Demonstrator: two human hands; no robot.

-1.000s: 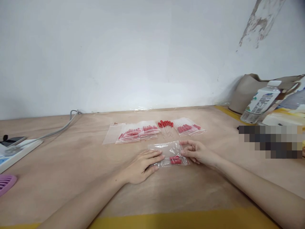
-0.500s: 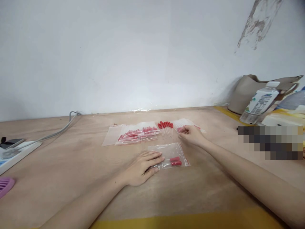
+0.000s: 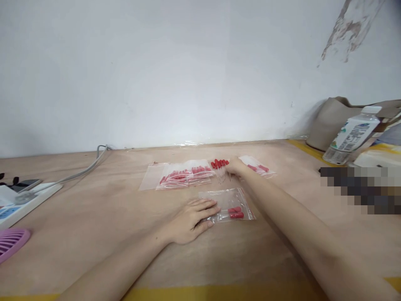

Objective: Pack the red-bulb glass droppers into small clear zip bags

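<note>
My left hand (image 3: 191,221) lies flat, fingers stretched out, on the left part of a clear zip bag (image 3: 224,195). Inside that bag are two droppers with red bulbs (image 3: 236,212). Farther back, my right hand (image 3: 235,166) is closed at the right end of a row of loose red-bulbed droppers (image 3: 219,165). A thin dropper stem shows just below its fingers, which are largely hidden. Filled zip bags (image 3: 178,175) overlap left of the row. Another bag with red-bulbed droppers (image 3: 258,167) lies behind and right of my right hand.
A power strip (image 3: 40,200) with a grey cable and a purple slatted object (image 3: 14,242) are at the left. On the right stand a plastic bottle (image 3: 352,136) and a beige bag (image 3: 324,121). A white wall (image 3: 156,75) closes off the table's back.
My right hand has moved left and away from me, from the bag on the right to the end of the loose dropper row. My left hand stays on the near bag. The view has shifted slightly.
</note>
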